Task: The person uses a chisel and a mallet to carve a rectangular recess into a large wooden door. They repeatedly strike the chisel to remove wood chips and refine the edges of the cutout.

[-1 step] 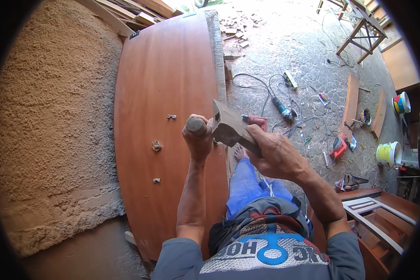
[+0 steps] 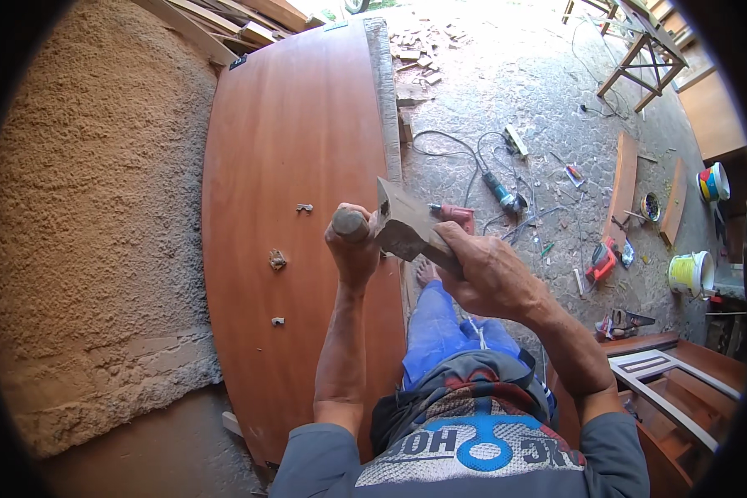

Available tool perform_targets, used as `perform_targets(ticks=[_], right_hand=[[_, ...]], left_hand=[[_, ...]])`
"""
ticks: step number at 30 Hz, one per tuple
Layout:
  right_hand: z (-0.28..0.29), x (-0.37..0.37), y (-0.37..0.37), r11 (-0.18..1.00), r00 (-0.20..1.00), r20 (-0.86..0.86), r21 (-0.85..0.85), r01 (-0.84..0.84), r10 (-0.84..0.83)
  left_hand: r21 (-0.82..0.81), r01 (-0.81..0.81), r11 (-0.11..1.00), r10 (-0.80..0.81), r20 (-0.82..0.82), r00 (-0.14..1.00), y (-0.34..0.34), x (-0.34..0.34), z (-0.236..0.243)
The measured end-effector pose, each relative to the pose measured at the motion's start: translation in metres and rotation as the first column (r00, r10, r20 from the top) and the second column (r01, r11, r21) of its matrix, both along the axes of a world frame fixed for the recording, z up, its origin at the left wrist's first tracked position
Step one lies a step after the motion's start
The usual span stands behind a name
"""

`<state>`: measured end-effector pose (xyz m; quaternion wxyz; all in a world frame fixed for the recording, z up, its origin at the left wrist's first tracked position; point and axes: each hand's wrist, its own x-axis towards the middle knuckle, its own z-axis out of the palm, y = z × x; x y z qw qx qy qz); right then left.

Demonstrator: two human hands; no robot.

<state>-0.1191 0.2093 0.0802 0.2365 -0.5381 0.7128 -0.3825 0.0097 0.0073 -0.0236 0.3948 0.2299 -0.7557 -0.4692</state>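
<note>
My left hand (image 2: 354, 253) is closed round an upright handled tool, of which the round butt end (image 2: 350, 222) shows on top. Its lower end is hidden under the fist, so its kind cannot be told. Gripped in my right hand (image 2: 494, 274) is a hatchet (image 2: 407, 222), its dull metal head beside the left fist, close to the round butt. Both hands are above the right edge of a reddish-brown wooden panel (image 2: 299, 133). Small metal fittings (image 2: 305, 208) and a clump of shavings (image 2: 277, 260) lie on the panel, left of my left hand.
A rough sandy wall or heap (image 2: 108, 207) borders the panel's left. On the floor at right are an angle grinder (image 2: 502, 192), a red power tool (image 2: 456, 217), cables, a red saw (image 2: 602, 261), boards (image 2: 624, 187) and buckets (image 2: 690, 274). A wooden trestle (image 2: 643, 62) stands far right.
The hatchet head has shifted very slightly left toward the round butt. Both hands keep their grips, and the panel and fittings stay in place.
</note>
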Motion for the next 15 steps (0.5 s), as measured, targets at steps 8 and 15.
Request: perform_targets(ticks=[8,15], right_hand=[[0.081,-0.007,-0.027,0.950,0.997,-0.076,-0.311,-0.022,-0.001],[0.021,-0.004,-0.046,0.974,0.936,-0.297,0.180,-0.138,0.188]], left_hand=[[-0.194,-0.017,0.981,-0.001,-0.092,0.996,0.005,0.004,-0.003],[-0.286,0.058,0.956,-0.054,0.023,0.998,-0.019,0.017,-0.082]])
